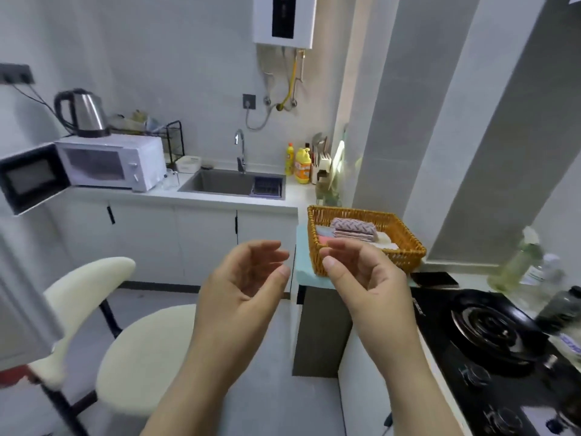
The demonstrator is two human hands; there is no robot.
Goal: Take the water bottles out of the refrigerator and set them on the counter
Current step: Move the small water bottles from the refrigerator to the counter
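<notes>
My left hand (248, 281) and my right hand (361, 278) are raised side by side in front of me, palms facing each other, fingers loosely curled, holding nothing. At the left edge a white panel (22, 297) stands out, probably the open refrigerator door; its inside is out of view. On the counter (478, 280) at the far right stand a clear bottle with yellowish liquid (518, 262), a small clear bottle (547, 272) and a dark bottle (562, 306), all blurred.
A wicker basket (364, 240) with folded cloths sits on the counter corner behind my right hand. A black gas hob (490, 335) fills the right counter. A cream chair (132, 335) stands below left. Sink (232, 182), microwave (113, 162) and kettle (83, 113) line the far counter.
</notes>
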